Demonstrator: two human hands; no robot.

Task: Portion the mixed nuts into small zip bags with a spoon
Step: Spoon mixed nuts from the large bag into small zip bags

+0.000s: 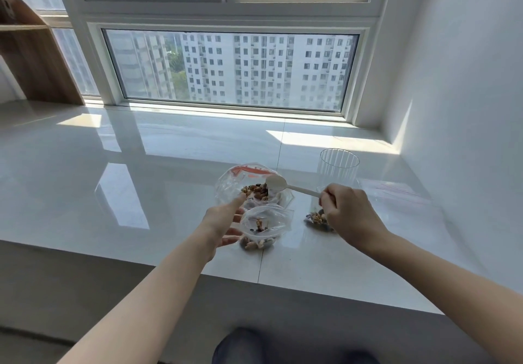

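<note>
A glossy white desk runs beneath a wide window, with a wooden shelf unit at its far left end. On the desk, near its front edge, a large clear zip bag with a red seal strip stands open-mouthed, a heap of mixed nuts lying inside it. To its right stands a clear ribbed cup, and beyond that a flat empty zip bag lies on the desk. Just in front of the large bag, a small zip bag with a few nuts at its bottom is held by the left hand: its fingers are curled loosely around the bag's left side, forefinger extended toward the large bag. The right hand has its fingers clenched around the handle end of a white plastic spoon. The spoon's long axis runs roughly left to right, rising slightly away from the hand, its bowl pointing left over the large bag's mouth, just above the nuts. Another small filled bag lies on the desk, partly hidden by the right hand.
</note>
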